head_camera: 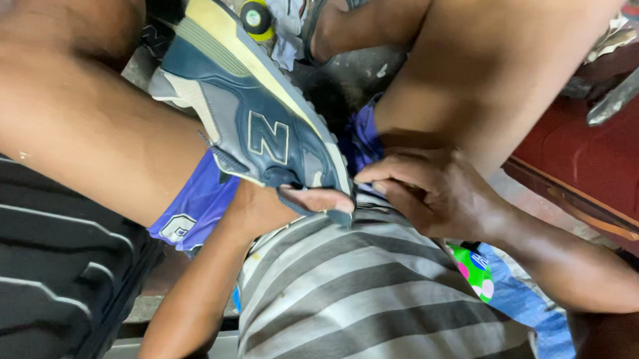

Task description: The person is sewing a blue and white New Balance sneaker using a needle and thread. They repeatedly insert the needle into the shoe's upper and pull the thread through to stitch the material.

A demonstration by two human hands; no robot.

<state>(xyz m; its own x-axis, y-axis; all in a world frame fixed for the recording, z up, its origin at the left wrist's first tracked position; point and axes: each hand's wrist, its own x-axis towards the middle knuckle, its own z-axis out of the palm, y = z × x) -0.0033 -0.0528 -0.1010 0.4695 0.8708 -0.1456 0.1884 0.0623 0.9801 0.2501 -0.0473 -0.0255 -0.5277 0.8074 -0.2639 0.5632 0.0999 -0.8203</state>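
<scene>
A blue-grey sneaker (247, 110) with a yellowed sole lies tilted across my lap, its sole facing up and to the right. My left hand (279, 206) grips the shoe from below at one end, thumb pressed along its edge. My right hand (432, 187) is right beside it, fingers curled and pinching at the same end of the shoe, next to the sole's edge. What the fingertips pinch is hidden. My bare knees frame the shoe on both sides, above my grey striped shirt (372, 294).
A black ribbed plastic object (40, 262) sits at lower left. A dark red bench (596, 161) runs along the right. On the floor beyond the shoe are a small yellow-green round container (256, 18), a rag and a sandalled foot (332, 17).
</scene>
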